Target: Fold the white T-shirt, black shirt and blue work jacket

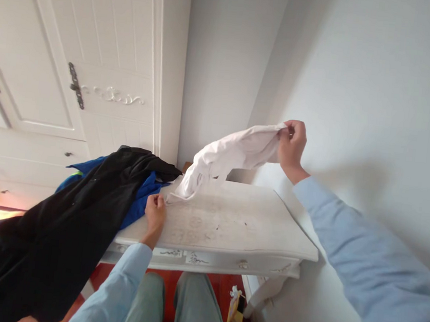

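A white garment (235, 148) is stretched in the air over the white table (228, 218), slanting up to the right. My right hand (292, 146) is closed on its upper right end, raised near the wall. Low on the left, my left hand (155, 213) is closed at the garment's other end, just above the tabletop. Its fingertips are partly hidden by the fist. Beside my left hand, a black garment (78, 218) lies over the table's left side and hangs down. Under it, blue cloth (139, 202) sticks out.
Behind the table on the left stands a white wardrobe (120, 43) with dark handles. A pale wall (378, 106) closes off the right side. The table's front has drawers (220, 261) with knobs. On the reddish floor below, a yellow package (235, 312) lies near the table leg.
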A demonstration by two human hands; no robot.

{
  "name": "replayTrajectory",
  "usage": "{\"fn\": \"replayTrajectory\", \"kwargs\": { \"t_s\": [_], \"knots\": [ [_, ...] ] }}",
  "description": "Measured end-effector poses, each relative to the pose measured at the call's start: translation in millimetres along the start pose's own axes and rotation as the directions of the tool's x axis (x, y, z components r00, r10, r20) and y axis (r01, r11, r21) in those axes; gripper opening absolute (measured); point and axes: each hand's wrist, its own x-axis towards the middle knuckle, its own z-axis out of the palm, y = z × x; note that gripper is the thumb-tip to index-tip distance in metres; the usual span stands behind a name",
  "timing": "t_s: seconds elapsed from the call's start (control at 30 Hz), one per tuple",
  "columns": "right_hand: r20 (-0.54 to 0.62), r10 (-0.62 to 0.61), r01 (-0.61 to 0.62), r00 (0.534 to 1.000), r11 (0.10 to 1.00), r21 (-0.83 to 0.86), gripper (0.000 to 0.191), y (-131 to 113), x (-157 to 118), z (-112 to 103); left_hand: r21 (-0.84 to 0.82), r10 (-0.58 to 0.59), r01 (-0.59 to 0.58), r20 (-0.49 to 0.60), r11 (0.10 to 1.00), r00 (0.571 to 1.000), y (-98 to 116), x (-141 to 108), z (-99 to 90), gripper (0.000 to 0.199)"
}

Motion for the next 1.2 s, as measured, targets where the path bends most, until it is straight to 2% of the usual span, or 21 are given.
{"fn": "replayTrajectory", "kwargs": {
  "t_s": [0.07,0.1,0.13,0.17,0.2,0.23,0.27,0.3,0.33,0.37,0.4,0.5,0.53,0.6,0.67,0.7,0.83,0.93,1.07,1.13,1.2],
  "knots": [
    [0.238,-0.002,-0.005,0.971,1.000,0.028,0.012,-31,-30,-28,-0.009,0.013,-0.013,0.067,1.000,0.998,0,-3,0.5,0.017],
    [0.406,-0.002,-0.016,0.914,0.999,0.042,0.011,-46,-52,-42,-0.015,0.025,-0.024,0.110,1.000,0.994,1,-4,0.8,0.018],
    [0.611,-0.008,-0.023,0.792,0.999,0.043,0.012,-62,-76,-56,-0.021,0.039,-0.037,0.149,0.999,0.988,3,-7,1.0,0.019],
    [0.801,-0.025,-0.014,0.599,0.999,0.042,0.011,-75,-100,-69,-0.023,0.051,-0.047,0.177,0.999,0.983,5,-9,0.8,0.020],
    [0.936,-0.048,-0.012,0.350,0.998,0.056,0.012,-87,-124,-80,-0.022,0.059,-0.056,0.196,0.998,0.979,7,-10,0.3,0.021],
    [0.993,-0.079,-0.054,0.084,0.995,0.083,0.013,-96,-145,-89,-0.018,0.064,-0.062,0.208,0.998,0.976,9,-12,-0.4,0.022],
    [0.982,-0.121,-0.138,-0.143,0.985,0.101,0.012,-104,-162,-96,-0.010,0.067,-0.066,0.216,0.998,0.974,11,-13,-1.4,0.022],
    [0.945,-0.169,-0.222,-0.280,0.969,0.107,0.012,-109,-175,-99,0.000,0.068,-0.070,0.223,0.998,0.972,13,-14,-2.4,0.022],
    [0.918,-0.213,-0.288,-0.334,0.951,0.115,0.015,-111,-183,-100,0.013,0.069,-0.074,0.233,0.997,0.970,15,-15,-3.3,0.022],
    [0.918,-0.237,-0.321,-0.317,0.938,0.132,0.018,-111,-187,-98,0.028,0.070,-0.079,0.245,0.996,0.967,16,-16,-4.0,0.021],
    [0.939,-0.237,-0.310,-0.249,0.938,0.155,0.022,-109,-186,-94,0.047,0.071,-0.086,0.259,0.995,0.963,17,-16,-4.2,0.021],
    [0.990,-0.138,-0.133,0.017,0.981,0.139,0.028,-84,-175,-67,0.112,0.072,-0.112,0.311,0.987,0.948,18,-17,-3.1,0.018],
    [0.994,-0.083,-0.082,0.075,0.993,0.089,0.033,-71,-172,-56,0.132,0.071,-0.121,0.331,0.984,0.941,18,-17,-2.3,0.017],
    [0.989,0.068,-0.015,0.135,0.998,-0.067,0.052,-44,-171,-34,0.169,0.068,-0.139,0.369,0.976,0.927,18,-16,-0.7,0.017],
    [0.963,0.223,0.018,0.150,0.973,-0.229,0.066,-18,-176,-15,0.203,0.062,-0.154,0.398,0.967,0.915,17,-16,0.2,0.019],
    [0.945,0.287,0.026,0.156,0.955,-0.295,0.067,-8,-181,-8,0.219,0.061,-0.162,0.408,0.962,0.911,16,-16,0.4,0.020],
    [0.862,0.469,0.018,0.193,0.877,-0.481,0.047,17,-196,11,0.268,0.063,-0.195,0.433,0.944,0.899,15,-18,-0.2,0.024],
    [0.796,0.579,0.012,0.176,0.808,-0.590,0.028,19,-194,19,0.281,0.065,-0.205,0.436,0.938,0.898,15,-19,-0.8,0.021],
    [0.781,0.613,0.003,0.119,0.787,-0.617,0.012,11,-158,28,0.267,0.056,-0.185,0.425,0.946,0.903,18,-20,-4.7,0.017],
    [0.794,0.591,-0.017,0.143,0.804,-0.595,0.013,5,-125,31,0.276,0.039,-0.161,0.400,0.948,0.916,25,-26,-8.9,0.018],
    [0.814,0.544,-0.048,0.204,0.836,-0.547,0.013,-2,-83,34,0.283,0.055,-0.161,0.349,0.946,0.935,39,-45,-12.8,0.021]
  ]
}}
